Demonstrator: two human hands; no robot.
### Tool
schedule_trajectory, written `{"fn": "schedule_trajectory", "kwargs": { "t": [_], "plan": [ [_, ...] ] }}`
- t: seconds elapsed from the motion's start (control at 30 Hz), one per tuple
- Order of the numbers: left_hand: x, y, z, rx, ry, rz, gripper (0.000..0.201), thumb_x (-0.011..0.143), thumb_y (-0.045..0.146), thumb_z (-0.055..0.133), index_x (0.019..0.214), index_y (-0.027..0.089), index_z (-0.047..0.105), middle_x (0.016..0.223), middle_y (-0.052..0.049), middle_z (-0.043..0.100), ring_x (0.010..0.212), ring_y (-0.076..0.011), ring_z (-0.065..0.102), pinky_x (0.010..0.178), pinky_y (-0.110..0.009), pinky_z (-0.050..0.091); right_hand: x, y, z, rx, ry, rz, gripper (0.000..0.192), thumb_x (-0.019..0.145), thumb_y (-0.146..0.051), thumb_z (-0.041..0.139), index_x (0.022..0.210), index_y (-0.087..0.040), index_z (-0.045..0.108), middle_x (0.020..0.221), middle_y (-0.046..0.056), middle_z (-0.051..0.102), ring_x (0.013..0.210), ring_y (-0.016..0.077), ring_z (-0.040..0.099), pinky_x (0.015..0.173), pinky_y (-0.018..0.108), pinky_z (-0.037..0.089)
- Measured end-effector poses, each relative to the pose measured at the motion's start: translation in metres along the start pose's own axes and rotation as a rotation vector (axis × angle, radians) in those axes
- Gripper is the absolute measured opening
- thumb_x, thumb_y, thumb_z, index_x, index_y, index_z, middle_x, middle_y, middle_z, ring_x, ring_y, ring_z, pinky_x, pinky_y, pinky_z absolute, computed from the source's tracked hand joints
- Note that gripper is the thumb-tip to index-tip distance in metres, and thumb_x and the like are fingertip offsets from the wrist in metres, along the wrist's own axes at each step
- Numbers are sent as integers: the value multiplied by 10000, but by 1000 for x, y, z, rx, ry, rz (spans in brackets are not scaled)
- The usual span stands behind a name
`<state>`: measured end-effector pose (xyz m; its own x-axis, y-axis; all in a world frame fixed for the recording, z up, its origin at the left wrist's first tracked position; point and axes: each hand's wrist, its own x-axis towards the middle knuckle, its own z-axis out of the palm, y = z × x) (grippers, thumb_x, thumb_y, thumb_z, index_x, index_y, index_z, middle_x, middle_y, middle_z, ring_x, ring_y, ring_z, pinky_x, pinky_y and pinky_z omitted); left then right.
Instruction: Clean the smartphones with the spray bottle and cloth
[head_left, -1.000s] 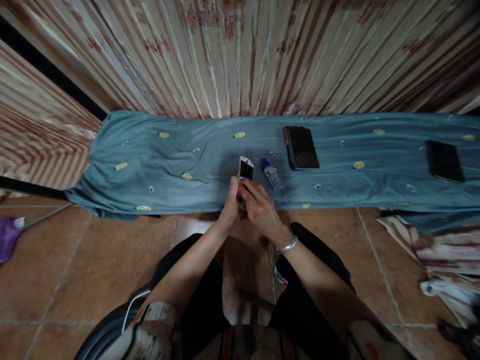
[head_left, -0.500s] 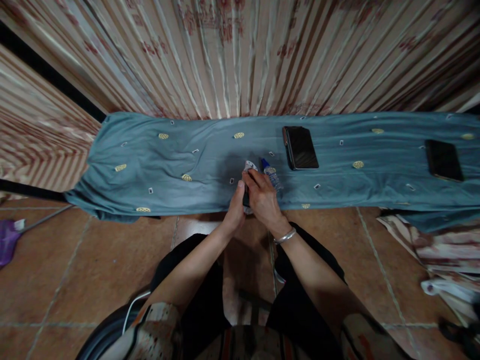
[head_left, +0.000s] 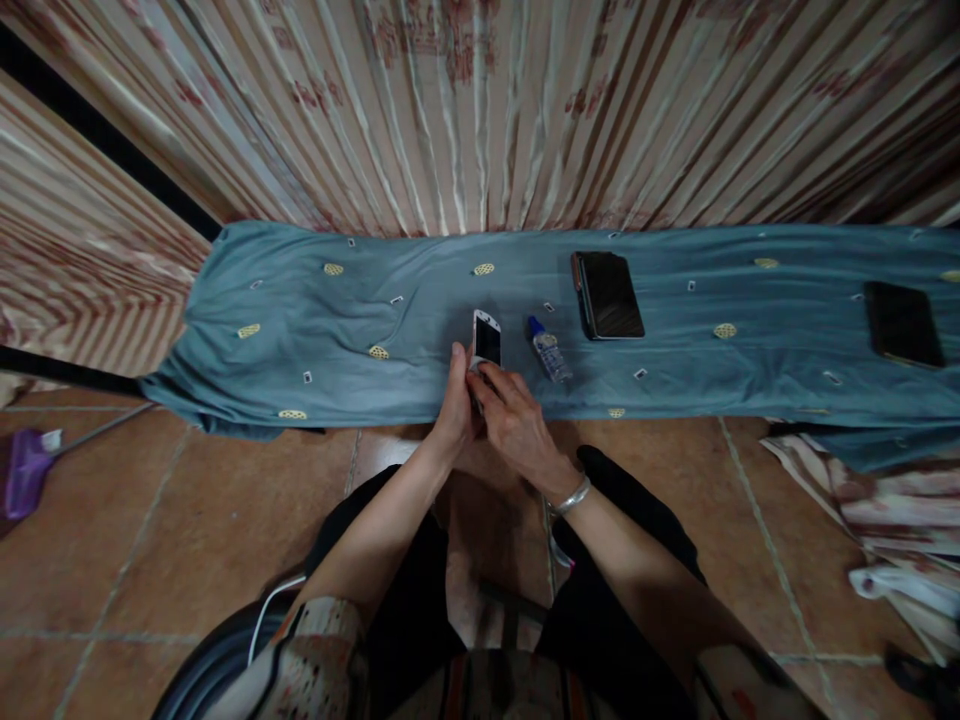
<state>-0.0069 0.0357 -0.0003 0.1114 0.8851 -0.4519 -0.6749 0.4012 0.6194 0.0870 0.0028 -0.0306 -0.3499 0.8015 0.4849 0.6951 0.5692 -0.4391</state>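
Note:
A small white phone (head_left: pixel 487 340) with a dark screen is held above the near edge of the blue-grey cloth (head_left: pixel 315 330). My left hand (head_left: pixel 454 405) grips its left side and lower end. My right hand (head_left: pixel 514 425), with a silver bracelet on the wrist, lies over the phone's lower part with the fingers on the screen. Just right of the phone, a small clear bottle (head_left: pixel 548 350) with a blue cap lies on the cloth.
A dark tablet (head_left: pixel 608 294) lies on the cloth further right, and a black phone (head_left: pixel 903 324) near the right edge. Striped curtains hang behind. The floor is brown tile, with a purple tool (head_left: pixel 26 470) at left and bundled fabric (head_left: pixel 892 510) at right.
Half a second ago my right hand covered most of the phone; it has slid back toward me, and the phone's upper half and screen show again.

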Motion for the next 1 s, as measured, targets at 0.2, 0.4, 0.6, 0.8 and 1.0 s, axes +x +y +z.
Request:
{"fn": "schedule_trajectory", "kwargs": {
  "t": [0.2,0.4,0.6,0.8,1.0],
  "plan": [
    [2,8,0,15,58,53,506,1028,477,297,1027,183,708,767,-21,702,843,-161,705,803,-257,558,-6,-3,0,44,13,-36,432,993,-117,389,1378,-145,583,1360,164,605,1256,266,562,1066,446,507],
    [3,11,0,24,49,13,586,1018,536,239,1094,191,707,792,-50,714,830,-169,707,740,-263,563,-5,0,0,36,92,-84,349,1005,-165,439,1289,-138,639,1253,143,681,1162,247,624,1032,422,528],
    [2,14,-1,23,47,-1,611,995,591,252,908,188,703,719,-60,685,789,-171,696,733,-273,559,-3,3,-1,13,82,-69,331,1016,-178,425,1261,-150,645,1221,136,703,1167,237,631,1055,438,508],
    [3,21,-4,-41,21,63,620,949,672,323,878,181,696,753,-70,705,831,-195,712,785,-302,554,-5,12,-7,18,57,-22,320,1004,-175,454,1248,-146,659,1217,147,699,1141,256,628,1022,439,526],
    [4,27,-6,-122,-33,13,650,987,610,281,985,121,709,764,-97,734,829,-213,728,794,-316,568,-8,20,-9,90,97,39,323,1009,-198,449,1231,-195,683,1223,119,707,1120,242,649,1014,446,539]
  ]
}}
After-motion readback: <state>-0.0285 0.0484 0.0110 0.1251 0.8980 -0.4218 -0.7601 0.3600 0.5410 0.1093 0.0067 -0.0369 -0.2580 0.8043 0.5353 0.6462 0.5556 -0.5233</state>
